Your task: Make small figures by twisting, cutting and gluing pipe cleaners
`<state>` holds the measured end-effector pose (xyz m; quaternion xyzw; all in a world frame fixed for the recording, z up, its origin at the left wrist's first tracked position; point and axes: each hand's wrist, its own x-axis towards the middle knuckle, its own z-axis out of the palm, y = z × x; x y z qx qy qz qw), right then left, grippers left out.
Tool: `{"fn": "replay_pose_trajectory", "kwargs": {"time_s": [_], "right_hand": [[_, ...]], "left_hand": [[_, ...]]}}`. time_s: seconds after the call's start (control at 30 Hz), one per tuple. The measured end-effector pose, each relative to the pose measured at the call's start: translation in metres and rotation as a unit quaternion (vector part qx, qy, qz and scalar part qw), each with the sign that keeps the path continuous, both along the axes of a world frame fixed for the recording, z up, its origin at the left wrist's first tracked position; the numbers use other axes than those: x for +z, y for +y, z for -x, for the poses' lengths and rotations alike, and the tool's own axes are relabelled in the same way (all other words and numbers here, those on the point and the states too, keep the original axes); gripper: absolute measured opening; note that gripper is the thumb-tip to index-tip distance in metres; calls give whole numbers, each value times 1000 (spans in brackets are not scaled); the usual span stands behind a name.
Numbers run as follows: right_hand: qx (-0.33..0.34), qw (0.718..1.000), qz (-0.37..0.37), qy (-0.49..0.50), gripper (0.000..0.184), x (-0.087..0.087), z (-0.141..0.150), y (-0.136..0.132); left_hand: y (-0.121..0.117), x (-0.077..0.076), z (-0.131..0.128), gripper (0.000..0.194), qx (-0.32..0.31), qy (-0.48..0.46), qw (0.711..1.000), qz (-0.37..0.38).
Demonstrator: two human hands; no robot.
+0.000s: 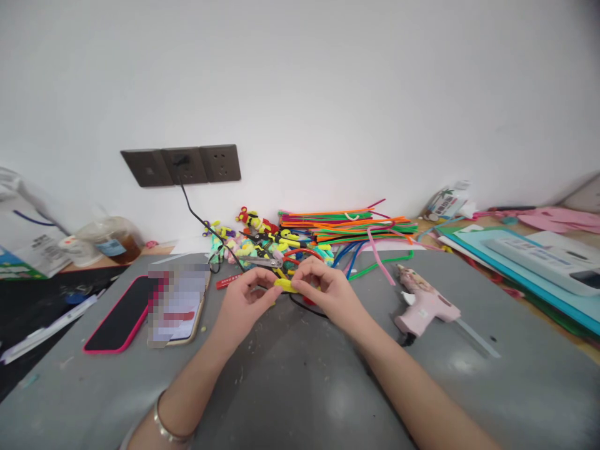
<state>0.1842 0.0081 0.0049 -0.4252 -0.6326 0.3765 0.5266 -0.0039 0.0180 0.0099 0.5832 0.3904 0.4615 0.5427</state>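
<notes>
Both my hands meet over the middle of the grey table, pinching one yellow fuzzy pipe cleaner piece (285, 285) between them. My left hand (247, 301) has thumb and forefinger closed at its left end. On its right end, the thumb and fingers of my right hand (325, 286) are closed too. Part of the yellow piece is hidden by my fingers. Just beyond my hands lie small craft pieces and pliers (260, 259). A red pipe cleaner (304, 252) curves behind my right hand.
A pink glue gun (424, 303) with a clear stick lies on the right. Bundled pipe cleaners (342, 225) lie against the wall. Two phones, one pink-cased (122, 315) and one beige-cased (180, 312), rest on the left. A black cord (192, 209) runs from the wall socket (180, 165).
</notes>
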Motion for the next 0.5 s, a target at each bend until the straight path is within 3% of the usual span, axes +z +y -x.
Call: {"fn": "replay_pose_trajectory", "kwargs": {"time_s": [0.5], "right_hand": [[9, 1000, -23, -19, 11, 1, 1, -2]], "left_hand": [[0, 0, 1, 23, 4, 25, 1000, -10]]}}
